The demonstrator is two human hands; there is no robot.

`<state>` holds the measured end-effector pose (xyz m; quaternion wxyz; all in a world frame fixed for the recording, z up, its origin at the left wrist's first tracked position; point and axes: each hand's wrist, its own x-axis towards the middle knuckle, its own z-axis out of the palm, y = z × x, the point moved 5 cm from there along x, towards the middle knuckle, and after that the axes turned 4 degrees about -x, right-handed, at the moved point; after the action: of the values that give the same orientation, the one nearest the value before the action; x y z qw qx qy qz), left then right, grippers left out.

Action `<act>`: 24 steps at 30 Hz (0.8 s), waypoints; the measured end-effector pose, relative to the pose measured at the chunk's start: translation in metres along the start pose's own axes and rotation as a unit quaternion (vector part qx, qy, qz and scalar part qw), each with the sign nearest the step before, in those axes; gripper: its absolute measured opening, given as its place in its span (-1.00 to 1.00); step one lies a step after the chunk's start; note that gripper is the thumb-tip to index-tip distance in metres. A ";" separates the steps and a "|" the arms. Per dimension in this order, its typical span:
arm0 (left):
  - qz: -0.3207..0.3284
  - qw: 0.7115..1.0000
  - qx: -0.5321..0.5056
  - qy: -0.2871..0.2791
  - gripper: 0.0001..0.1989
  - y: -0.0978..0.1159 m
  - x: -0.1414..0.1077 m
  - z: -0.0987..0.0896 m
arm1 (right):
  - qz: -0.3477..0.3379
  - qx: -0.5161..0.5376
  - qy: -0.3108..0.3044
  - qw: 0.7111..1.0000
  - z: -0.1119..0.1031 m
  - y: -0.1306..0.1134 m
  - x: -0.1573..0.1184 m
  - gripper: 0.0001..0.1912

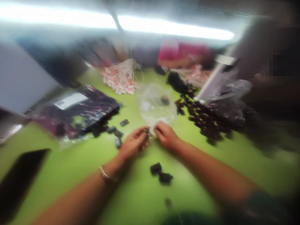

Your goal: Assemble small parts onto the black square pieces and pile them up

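Note:
My left hand [136,140] is closed around a small dark piece [147,132], blurred, its kind unclear. Close to its right, my right hand [167,135] has its fingers pinched together at the near edge of a clear plastic bag [157,107]; what they hold, if anything, is hidden. Inside or on that bag lie a dark round item [165,100] and some whitish bits. Two black plastic parts with red marks [156,168] lie on the green table [140,193] nearer to me. Several similar dark parts [118,133] are left of my left hand.
A filled plastic bag with a white label [71,101] lies at left. White-corded pink-and-white pieces [122,79] are heaped behind. Many black parts [206,120] spread at right, beside a crumpled clear bag [234,90]. Across the table sits a person in pink [182,54].

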<state>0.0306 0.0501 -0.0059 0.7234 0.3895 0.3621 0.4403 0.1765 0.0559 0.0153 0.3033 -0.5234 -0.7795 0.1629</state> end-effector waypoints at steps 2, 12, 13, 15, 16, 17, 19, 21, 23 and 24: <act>-0.008 1.000 0.002 0.000 -0.57 0.000 0.000 0.000 | 0.004 0.123 0.040 0.992 -0.008 -0.004 -0.002 -0.88; -0.022 0.999 0.033 -0.005 -0.58 -0.007 0.003 -0.006 | 0.055 0.257 0.000 0.965 -0.001 -0.017 -0.007 -0.87; -0.022 0.999 0.034 -0.005 -0.58 -0.007 0.002 -0.007 | 0.052 0.256 0.001 0.965 -0.001 -0.016 -0.007 -0.87; -0.020 0.999 0.038 -0.008 -0.57 -0.007 0.002 -0.007 | 0.049 0.255 0.000 0.966 -0.001 -0.015 -0.006 -0.87; -0.019 0.999 0.041 -0.012 -0.57 -0.007 0.002 -0.007 | 0.050 0.254 0.000 0.966 -0.002 -0.015 -0.006 -0.87; -0.018 0.999 0.043 -0.015 -0.58 -0.007 0.002 -0.007 | 0.051 0.252 0.000 0.966 -0.002 -0.015 -0.006 -0.87; -0.017 0.999 0.046 -0.019 -0.58 -0.007 0.002 -0.007 | 0.052 0.244 0.002 0.968 -0.002 -0.016 -0.006 -0.88; -0.016 0.999 0.045 -0.018 -0.58 -0.008 0.003 -0.007 | 0.050 0.236 0.005 0.970 -0.002 -0.017 -0.006 -0.88; -0.015 0.999 0.046 -0.016 -0.58 -0.008 0.003 -0.007 | 0.048 0.232 0.010 0.972 -0.001 -0.017 -0.007 -0.88; -0.015 0.999 0.047 -0.016 -0.59 -0.008 0.003 -0.007 | 0.048 0.229 0.013 0.972 -0.001 -0.017 -0.007 -0.88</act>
<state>0.0285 0.0517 -0.0165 0.7162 0.4246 0.3768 0.4059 0.1669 0.0422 0.0236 0.4168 -0.4791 -0.6915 0.3443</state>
